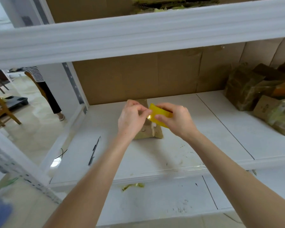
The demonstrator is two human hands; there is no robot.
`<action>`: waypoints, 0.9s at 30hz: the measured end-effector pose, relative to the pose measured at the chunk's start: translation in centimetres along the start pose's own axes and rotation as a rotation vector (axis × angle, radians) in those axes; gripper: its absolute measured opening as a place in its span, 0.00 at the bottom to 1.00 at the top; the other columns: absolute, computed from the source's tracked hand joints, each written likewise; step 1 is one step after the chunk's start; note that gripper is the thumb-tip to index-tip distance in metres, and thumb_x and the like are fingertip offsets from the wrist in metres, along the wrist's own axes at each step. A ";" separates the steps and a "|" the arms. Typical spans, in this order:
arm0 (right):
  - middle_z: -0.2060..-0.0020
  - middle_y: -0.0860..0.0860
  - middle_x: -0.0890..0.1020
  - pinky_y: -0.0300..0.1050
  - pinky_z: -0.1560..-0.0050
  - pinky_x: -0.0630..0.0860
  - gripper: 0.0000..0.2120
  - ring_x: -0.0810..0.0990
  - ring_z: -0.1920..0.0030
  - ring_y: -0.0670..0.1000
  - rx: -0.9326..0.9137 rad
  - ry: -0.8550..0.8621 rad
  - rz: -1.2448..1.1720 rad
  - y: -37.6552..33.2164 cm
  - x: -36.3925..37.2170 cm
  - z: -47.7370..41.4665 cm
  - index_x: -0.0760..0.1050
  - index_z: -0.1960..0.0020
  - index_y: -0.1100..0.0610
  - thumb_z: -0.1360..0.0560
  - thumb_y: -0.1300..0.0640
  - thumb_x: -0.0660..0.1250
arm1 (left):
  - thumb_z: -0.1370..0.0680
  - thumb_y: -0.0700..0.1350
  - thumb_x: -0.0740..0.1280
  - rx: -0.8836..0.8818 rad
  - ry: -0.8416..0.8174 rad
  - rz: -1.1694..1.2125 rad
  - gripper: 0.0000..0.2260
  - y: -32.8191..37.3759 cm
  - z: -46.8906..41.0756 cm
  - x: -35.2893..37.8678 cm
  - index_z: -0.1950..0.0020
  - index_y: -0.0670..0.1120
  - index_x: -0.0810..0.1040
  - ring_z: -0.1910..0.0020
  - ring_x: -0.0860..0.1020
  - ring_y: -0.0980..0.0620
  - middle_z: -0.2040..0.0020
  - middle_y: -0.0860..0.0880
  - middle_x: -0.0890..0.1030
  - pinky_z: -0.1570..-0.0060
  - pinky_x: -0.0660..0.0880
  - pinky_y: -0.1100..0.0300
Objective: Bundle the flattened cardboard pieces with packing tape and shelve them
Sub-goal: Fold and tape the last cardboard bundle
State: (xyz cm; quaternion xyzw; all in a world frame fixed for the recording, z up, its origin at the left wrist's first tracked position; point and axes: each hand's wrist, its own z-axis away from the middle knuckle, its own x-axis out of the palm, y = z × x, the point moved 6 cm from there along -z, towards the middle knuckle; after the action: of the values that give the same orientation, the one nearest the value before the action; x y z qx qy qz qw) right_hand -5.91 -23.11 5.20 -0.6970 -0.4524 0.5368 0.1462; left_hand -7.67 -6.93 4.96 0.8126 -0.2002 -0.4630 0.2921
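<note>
Wooden chair (0, 104): at 9 o'clock of the view, on the pale floor outside the shelving.
Bystander (44, 89): at 10 o'clock, in a striped top and dark trousers, standing beyond the shelf post.
Slim dark tool (94, 150): lies on the shelf at 7 o'clock of the left hand, well apart from it. Whether it is a pen or a knife cannot be told.
Left hand (130, 119): fingers curled, thumb and forefinger pinched together on the near edge of the tape roll.
Tape scraps (132, 186): crumpled yellowish bits at 6 o'clock, on the front lip of the lower level.
Cardboard piece (155, 134): brown, resting on the shelf under both hands. It shows at 12 o'clock above the left hand and at 6 o'clock below the knuckles. Whether either hand touches it cannot be told.
Tape roll (160, 114): yellow, at 3 o'clock of the left hand and held above the cardboard piece.
Right hand (178, 122): fingers curled over the roll's top, thumb under it, gripping it.
Shelf (204, 129): white boards, marked and scuffed, with a brown cardboard back panel.
Taped bundles (245, 92): at 2 o'clock, piled against the back, well apart from the hands.
Printed box (264, 106): brown, just in front of the bundles. It carries dark lettering too blurred to read.
</note>
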 end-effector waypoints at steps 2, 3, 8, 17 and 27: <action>0.45 0.46 0.83 0.50 0.41 0.73 0.18 0.79 0.43 0.52 -0.063 0.002 -0.074 -2.2 1.3 -0.4 0.79 0.39 0.48 0.28 0.54 0.73 | 0.31 0.54 0.74 -0.056 0.166 0.075 0.13 -1.8 0.1 -3.9 0.72 0.54 0.74 0.63 0.71 0.56 0.60 0.56 0.73 0.63 0.67 0.64; 0.44 0.46 0.82 0.48 0.40 0.73 0.18 0.79 0.43 0.51 -0.097 -0.008 -0.108 -3.3 2.2 -0.5 0.79 0.39 0.48 0.29 0.54 0.73 | 0.31 0.56 0.73 -0.108 0.246 0.111 0.14 -3.3 0.1 -6.1 0.72 0.53 0.75 0.65 0.71 0.55 0.64 0.56 0.74 0.65 0.66 0.66; 0.41 0.50 0.81 0.35 0.44 0.62 0.18 0.76 0.39 0.52 -0.422 -0.293 0.001 -7.8 11.6 1.5 0.79 0.41 0.55 0.30 0.57 0.74 | 0.22 0.53 0.65 -0.292 0.384 0.032 0.14 -10.1 2.1 -12.7 0.49 0.44 0.82 0.58 0.76 0.55 0.51 0.48 0.82 0.57 0.66 0.65; 0.42 0.50 0.80 0.42 0.37 0.59 0.14 0.73 0.38 0.52 -0.479 -0.574 0.229 -6.7 23.8 3.5 0.77 0.41 0.52 0.25 0.53 0.68 | 0.22 0.42 0.65 -0.255 0.387 0.026 0.07 -13.4 6.2 -12.6 0.51 0.46 0.83 0.60 0.75 0.62 0.51 0.49 0.79 0.54 0.71 0.69; 0.74 0.41 0.76 0.35 0.68 0.67 0.11 0.72 0.72 0.40 0.045 -0.014 -0.193 1.7 9.3 -0.4 0.78 0.65 0.53 0.23 0.56 0.68 | 0.21 0.36 0.62 -0.104 0.138 0.026 0.13 -9.5 4.8 -1.9 0.37 0.39 0.77 0.41 0.77 0.42 0.39 0.42 0.78 0.44 0.66 0.63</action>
State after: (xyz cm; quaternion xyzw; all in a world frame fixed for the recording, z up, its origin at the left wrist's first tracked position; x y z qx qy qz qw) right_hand -4.57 -16.60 -1.53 -0.6430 -0.5061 0.5351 0.2097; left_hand -12.21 -0.09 -1.99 0.8235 -0.1659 -0.4119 0.3530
